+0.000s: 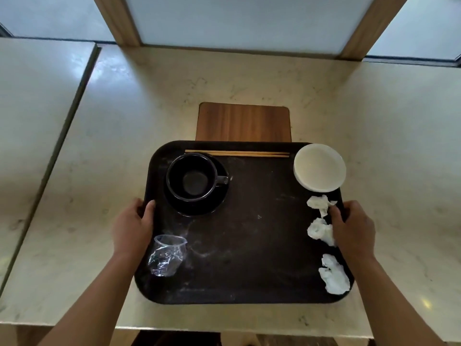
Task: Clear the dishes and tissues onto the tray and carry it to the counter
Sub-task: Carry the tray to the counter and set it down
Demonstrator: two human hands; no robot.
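Note:
A dark tray (252, 245) lies on the pale marble table. On it sit a black cup (190, 177) on a black saucer (199, 208), a pair of chopsticks (237, 153) along the far edge, a white bowl (319, 167) at the far right corner, a crushed clear plastic cup (167, 255) near the left edge, and three crumpled tissues (320, 203) (319, 231) (333, 274) down the right side. My left hand (134, 228) grips the tray's left rim. My right hand (354, 228) grips the right rim, thumb lying by the tissues.
A wooden chair back (243, 122) rises just beyond the tray. A second table (32, 116) adjoins on the left with a dark gap between. Frosted panels with wooden posts (117, 18) close off the far side. The table's near edge (224, 332) is close to me.

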